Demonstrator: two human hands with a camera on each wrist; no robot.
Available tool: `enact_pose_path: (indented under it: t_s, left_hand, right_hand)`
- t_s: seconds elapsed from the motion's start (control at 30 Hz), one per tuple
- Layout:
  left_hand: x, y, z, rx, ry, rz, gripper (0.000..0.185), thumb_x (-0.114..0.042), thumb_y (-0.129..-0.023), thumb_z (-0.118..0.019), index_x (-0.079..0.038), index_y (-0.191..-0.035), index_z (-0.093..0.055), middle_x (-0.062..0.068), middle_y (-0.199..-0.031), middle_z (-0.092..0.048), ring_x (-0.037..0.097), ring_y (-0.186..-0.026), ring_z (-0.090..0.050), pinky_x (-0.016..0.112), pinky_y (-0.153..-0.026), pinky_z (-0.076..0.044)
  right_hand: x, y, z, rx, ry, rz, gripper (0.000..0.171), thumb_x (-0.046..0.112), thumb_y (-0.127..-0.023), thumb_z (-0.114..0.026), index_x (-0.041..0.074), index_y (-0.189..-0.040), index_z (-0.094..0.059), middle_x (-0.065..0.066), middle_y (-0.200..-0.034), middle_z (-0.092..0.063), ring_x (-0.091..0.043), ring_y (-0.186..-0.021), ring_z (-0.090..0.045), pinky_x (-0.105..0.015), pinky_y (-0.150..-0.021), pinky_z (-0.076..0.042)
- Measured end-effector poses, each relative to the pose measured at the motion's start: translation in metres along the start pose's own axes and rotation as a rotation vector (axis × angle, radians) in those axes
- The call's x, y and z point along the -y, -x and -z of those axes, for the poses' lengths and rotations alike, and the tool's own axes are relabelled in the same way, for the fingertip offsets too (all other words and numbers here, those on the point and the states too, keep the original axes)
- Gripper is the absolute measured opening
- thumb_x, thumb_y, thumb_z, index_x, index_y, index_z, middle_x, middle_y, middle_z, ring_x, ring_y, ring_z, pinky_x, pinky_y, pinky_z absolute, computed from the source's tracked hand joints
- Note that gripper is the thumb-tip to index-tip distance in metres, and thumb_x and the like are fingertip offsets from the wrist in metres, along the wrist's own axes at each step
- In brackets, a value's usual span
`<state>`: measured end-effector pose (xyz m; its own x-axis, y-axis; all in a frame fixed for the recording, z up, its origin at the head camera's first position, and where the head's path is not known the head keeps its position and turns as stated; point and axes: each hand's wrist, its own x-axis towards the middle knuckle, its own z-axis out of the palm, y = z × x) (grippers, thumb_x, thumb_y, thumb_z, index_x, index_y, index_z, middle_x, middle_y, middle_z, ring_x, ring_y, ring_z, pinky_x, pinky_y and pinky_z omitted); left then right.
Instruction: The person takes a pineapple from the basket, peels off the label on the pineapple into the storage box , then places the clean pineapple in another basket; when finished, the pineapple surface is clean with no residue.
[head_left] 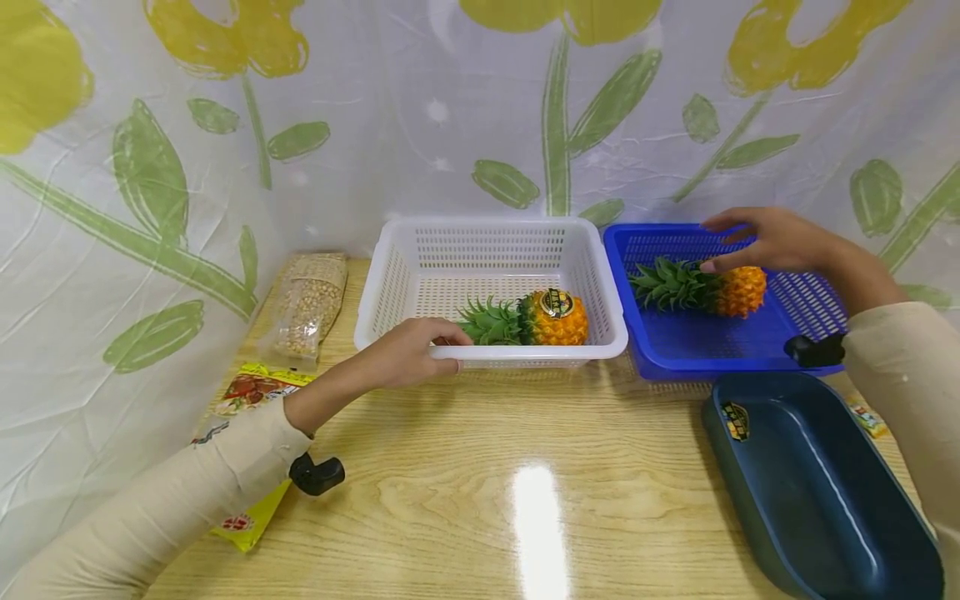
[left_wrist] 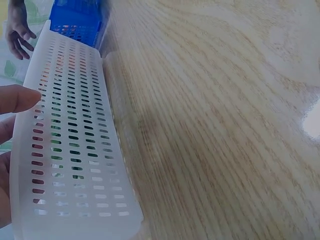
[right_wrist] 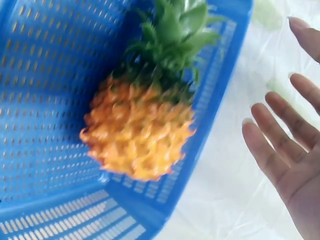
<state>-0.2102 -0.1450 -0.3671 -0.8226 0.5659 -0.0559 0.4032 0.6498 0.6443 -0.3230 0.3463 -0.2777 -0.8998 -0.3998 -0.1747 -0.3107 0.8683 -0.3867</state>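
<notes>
My left hand (head_left: 408, 354) is at the near rim of a white perforated basket (head_left: 525, 353); its thumb is outside and its fingers reach over the rim, pinching it. Inside that basket lies a pineapple (head_left: 561, 325) with a dark round sticker, its green crown toward the left hand. Above a blue perforated basket (head_left: 667, 354) hovers my right hand (head_left: 780, 240), fingers spread and holding nothing. A second pineapple (right_wrist: 140, 132) rests on its side in the blue basket. The right wrist view shows the right palm and fingers (right_wrist: 272, 135) apart from the fruit.
A dark teal tub (head_left: 810, 483) with a sticker stands at the front right, close against the blue basket. At left are a clear bag of beans or grains (head_left: 306, 304) and a yellow food packet (head_left: 251, 521), partly under the left arm. A flowered curtain (head_left: 360, 117) hangs behind.
</notes>
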Motion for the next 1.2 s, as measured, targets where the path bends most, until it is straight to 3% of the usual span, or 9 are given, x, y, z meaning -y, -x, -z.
enact_pose_path:
  t_s: [0.4, 0.5, 0.67, 0.87, 1.03, 1.2]
  left_hand:
    - [-0.001, 0.004, 0.004, 0.006, -0.002, 0.013, 0.025, -0.018, -0.091, -0.073, -0.014, -0.115, -0.071, -0.001, -0.102, -0.072, 0.020, -0.102, -0.065, 0.044, -0.093, -0.051]
    - [0.000, 0.009, 0.008, -0.014, 0.007, 0.022, 0.031, -0.021, -0.091, -0.074, -0.012, -0.120, -0.069, 0.002, -0.112, -0.070, 0.022, -0.107, -0.064, 0.045, -0.097, -0.050]
    - [0.003, 0.022, 0.019, -0.085, 0.031, 0.048, 0.043, -0.025, -0.094, -0.072, -0.008, -0.132, -0.061, 0.011, -0.133, -0.061, 0.031, -0.119, -0.059, 0.050, -0.104, -0.046]
    - [0.006, 0.037, 0.032, -0.209, -0.003, 0.147, 0.050, -0.034, -0.094, -0.070, -0.016, -0.139, -0.056, 0.011, -0.143, -0.049, 0.036, -0.131, -0.050, 0.059, -0.103, -0.043]
    - [0.015, 0.046, 0.039, -0.295, -0.010, 0.199, 0.057, -0.040, -0.094, -0.070, -0.016, -0.142, -0.052, 0.019, -0.153, -0.036, 0.042, -0.140, -0.037, 0.065, -0.109, -0.033]
    - [0.024, 0.053, 0.042, -0.337, -0.002, 0.229, 0.067, -0.045, -0.094, -0.068, -0.015, -0.149, -0.044, 0.025, -0.156, -0.026, 0.045, -0.143, -0.030, 0.069, -0.110, -0.029]
  right_hand:
    - [0.041, -0.010, -0.014, 0.029, -0.048, 0.091, 0.064, 0.034, -0.090, -0.077, 0.010, -0.145, -0.053, -0.021, -0.144, -0.055, -0.042, -0.126, -0.057, -0.060, -0.099, -0.047]
    - [0.050, -0.013, -0.018, 0.047, -0.060, 0.103, 0.065, 0.035, -0.089, -0.077, 0.011, -0.145, -0.053, -0.020, -0.145, -0.054, -0.041, -0.127, -0.056, -0.061, -0.099, -0.047]
    - [0.061, -0.018, -0.024, 0.084, -0.105, 0.124, 0.063, 0.033, -0.089, -0.078, 0.013, -0.144, -0.054, -0.016, -0.146, -0.054, -0.039, -0.128, -0.056, -0.060, -0.101, -0.047]
    - [0.073, -0.021, -0.032, 0.135, -0.148, 0.149, 0.065, 0.033, -0.087, -0.079, 0.014, -0.144, -0.054, -0.013, -0.147, -0.053, -0.037, -0.129, -0.055, -0.058, -0.100, -0.048]
    - [0.083, -0.025, -0.038, 0.173, -0.145, 0.173, 0.065, 0.036, -0.087, -0.080, 0.016, -0.143, -0.055, -0.009, -0.146, -0.054, -0.033, -0.127, -0.057, -0.055, -0.099, -0.051]
    - [0.098, -0.029, -0.042, 0.230, -0.146, 0.206, 0.064, 0.034, -0.088, -0.078, 0.014, -0.144, -0.054, -0.009, -0.149, -0.051, -0.031, -0.127, -0.057, -0.052, -0.097, -0.052]
